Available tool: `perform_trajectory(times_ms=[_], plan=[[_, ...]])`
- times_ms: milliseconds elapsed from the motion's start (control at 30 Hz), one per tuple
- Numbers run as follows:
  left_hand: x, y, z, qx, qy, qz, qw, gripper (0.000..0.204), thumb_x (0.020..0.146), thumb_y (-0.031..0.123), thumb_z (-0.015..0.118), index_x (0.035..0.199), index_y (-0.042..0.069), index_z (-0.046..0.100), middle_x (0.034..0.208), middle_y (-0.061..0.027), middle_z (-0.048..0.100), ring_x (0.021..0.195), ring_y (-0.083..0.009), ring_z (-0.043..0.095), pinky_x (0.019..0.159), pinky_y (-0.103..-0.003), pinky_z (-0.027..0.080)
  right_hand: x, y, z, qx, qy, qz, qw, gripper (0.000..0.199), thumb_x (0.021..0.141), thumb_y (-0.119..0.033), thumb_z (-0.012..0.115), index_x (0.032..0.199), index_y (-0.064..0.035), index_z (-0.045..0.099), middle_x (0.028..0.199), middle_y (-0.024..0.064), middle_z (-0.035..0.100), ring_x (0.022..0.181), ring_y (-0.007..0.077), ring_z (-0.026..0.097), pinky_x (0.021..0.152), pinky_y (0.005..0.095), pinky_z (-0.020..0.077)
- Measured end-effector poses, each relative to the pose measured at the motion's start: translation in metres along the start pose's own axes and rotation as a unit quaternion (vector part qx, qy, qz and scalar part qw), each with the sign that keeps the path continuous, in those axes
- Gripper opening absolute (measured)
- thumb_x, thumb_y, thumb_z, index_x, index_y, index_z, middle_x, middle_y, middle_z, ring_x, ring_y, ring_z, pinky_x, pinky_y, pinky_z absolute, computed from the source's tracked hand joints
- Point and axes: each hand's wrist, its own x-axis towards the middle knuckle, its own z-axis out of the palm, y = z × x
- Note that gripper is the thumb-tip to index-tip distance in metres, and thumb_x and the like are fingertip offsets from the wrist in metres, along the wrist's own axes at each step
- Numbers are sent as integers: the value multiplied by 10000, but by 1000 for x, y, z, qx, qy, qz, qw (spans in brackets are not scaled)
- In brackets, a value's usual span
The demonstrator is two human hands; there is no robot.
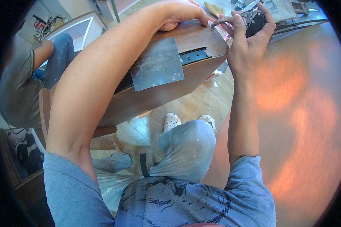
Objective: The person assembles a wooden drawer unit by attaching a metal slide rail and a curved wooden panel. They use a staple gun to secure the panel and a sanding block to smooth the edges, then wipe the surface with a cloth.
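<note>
I see left hand gripping the wooden panel's far end; right hand holds a dark tool, tip meeting that end corner.

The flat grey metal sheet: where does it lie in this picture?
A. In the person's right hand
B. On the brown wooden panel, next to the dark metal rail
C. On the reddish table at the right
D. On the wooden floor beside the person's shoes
B: the grey metal sheet rests on the brown wooden panel, its edge beside the dark metal rail, under the person's left forearm.
</note>
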Motion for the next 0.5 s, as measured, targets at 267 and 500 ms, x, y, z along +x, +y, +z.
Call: perform_trajectory(times_ms=[267,500], plan=[[-2,1,1,-20,-14,-6,1000,135,755,25,813,873,55,754,881,-81,732,818,-207,670,734,-352,525,-3,5,-4,29,-10,26,999,504,1043,-8,587,1498,-20,373,1258,165,587,1079,223,670,920,331,588],[0,-1,2,-14,-5,-12,1000,140,758,20,805,880,66,756,887,-75,727,814,-200,654,727,-351,511,-6,6,-8,30,-43,51,997,531,1078,-67,587,1509,-59,278,1215,226,642,1040,286,752,902,372,663]])
